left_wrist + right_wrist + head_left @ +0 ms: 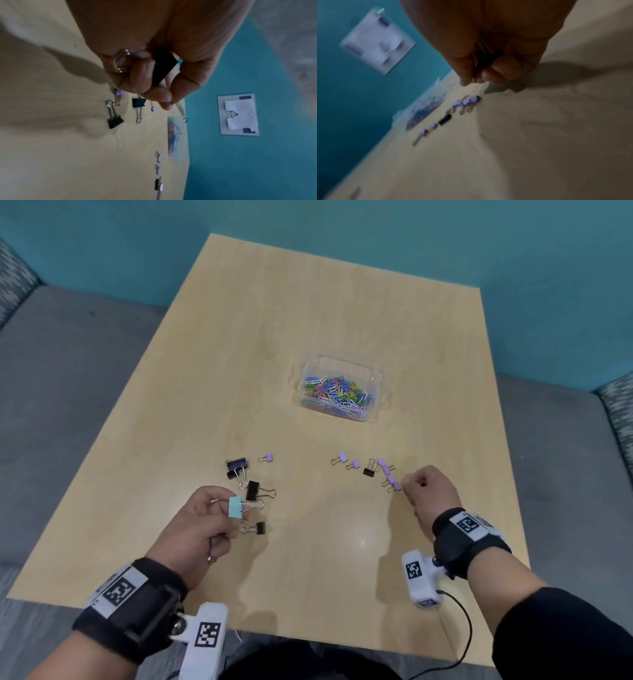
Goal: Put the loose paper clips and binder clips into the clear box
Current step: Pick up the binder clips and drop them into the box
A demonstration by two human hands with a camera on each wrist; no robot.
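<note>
The clear box (374, 392), holding many coloured paper clips, stands mid-table. My left hand (219, 517) pinches a mint binder clip (235, 507) just above three black binder clips (252, 490); a small purple clip (267, 457) lies beyond. In the left wrist view a dark clip body (163, 67) sits between my curled fingers (147, 75). My right hand (416, 484) is curled at the right end of a row of small purple clips (394, 484) and one black clip (368, 471). Wire handles and a dark clip (485, 54) show inside that fist.
The light wood table (308, 559) is flanked by grey upholstered seats (68, 405) and backed by a teal wall (513, 251). A black cable (462, 628) trails over the table's near right edge. A paper sign (238, 115) hangs on the wall.
</note>
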